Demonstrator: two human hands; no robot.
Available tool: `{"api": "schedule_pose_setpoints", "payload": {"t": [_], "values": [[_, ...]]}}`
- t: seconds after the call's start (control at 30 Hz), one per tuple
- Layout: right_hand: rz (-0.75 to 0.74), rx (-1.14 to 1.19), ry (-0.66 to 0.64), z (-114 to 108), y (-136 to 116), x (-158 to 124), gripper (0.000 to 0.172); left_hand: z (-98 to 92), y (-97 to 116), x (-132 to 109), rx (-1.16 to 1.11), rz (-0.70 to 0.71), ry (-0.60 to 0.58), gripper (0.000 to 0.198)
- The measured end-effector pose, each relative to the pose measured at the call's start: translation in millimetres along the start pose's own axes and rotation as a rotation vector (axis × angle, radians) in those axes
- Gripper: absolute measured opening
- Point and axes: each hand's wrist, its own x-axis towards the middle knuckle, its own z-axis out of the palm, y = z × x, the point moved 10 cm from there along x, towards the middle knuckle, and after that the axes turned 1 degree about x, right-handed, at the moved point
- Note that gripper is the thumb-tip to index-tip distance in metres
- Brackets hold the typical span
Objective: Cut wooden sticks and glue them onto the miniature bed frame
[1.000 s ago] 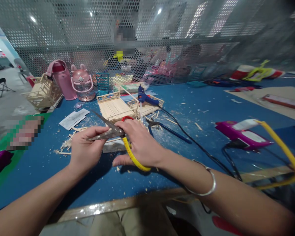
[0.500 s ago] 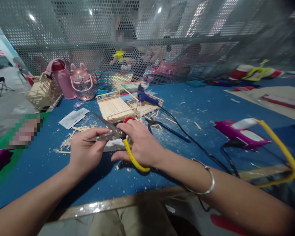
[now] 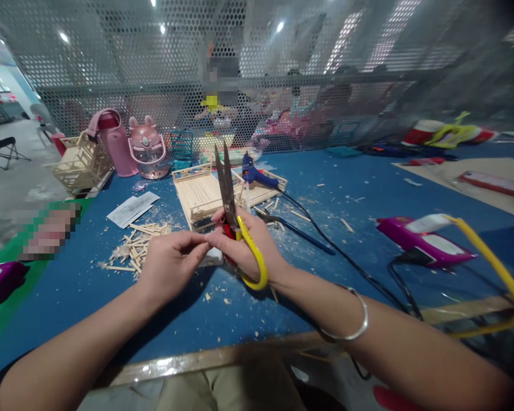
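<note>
Reader: What is largest?
Describer: A perforated metal screen (image 3: 154, 63) standing behind the wooden stick platform (image 3: 199, 191), our landmark. Next comes the blue table (image 3: 325, 211) beneath it.

Reader: And after the platform itself?
Describer: A pink bottle (image 3: 117, 145), upright, beyond it to the left.

Reader: Where are the hands?
Describer: Both are on the near side of the platform, meeting at the fingertips. The left hand (image 3: 169, 262) pinches thumb against fingers; I cannot tell what, if anything, is between them. The right hand (image 3: 259, 245) is curled around the scissors, its thumb reaching the left fingertips.

Reader: Describe those scissors (image 3: 229, 200).
Describer: One handle is yellow, one red. The blades point away from the person, slightly apart, crossing the view of the platform's right part.

Reader: Anything smaller?
Describer: Blue-handled pliers (image 3: 304, 233) lie right of the platform, nearer the person. A blue glue gun (image 3: 259, 174) sits just to its right. White papers (image 3: 131, 211) lie to its left, and nearer the person, loose short sticks (image 3: 145, 245) are heaped.
</note>
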Motion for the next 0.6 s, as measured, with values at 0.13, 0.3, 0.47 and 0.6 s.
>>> {"api": "schedule_pose_setpoints", "payload": {"t": [0.13,0.3,0.47,0.6], "values": [[0.073,0.079,-0.020,4.2,8.6,0.2,0.029,3.4,7.2,-1.7,0.082,0.095,-0.007,0.015],[0.058,0.101,-0.002,2.5,5.6,-2.4,0.029,-1.5,12.3,-3.5,0.129,0.174,0.040,0.013],[0.058,0.094,0.014,-1.8,2.8,-2.3,0.027,2.5,16.2,-2.9,0.124,0.233,-0.009,0.015],[0.109,0.117,-0.003,-2.0,5.7,-2.4,0.030,4.2,19.6,-3.0,0.123,0.268,-0.043,0.016]]}}
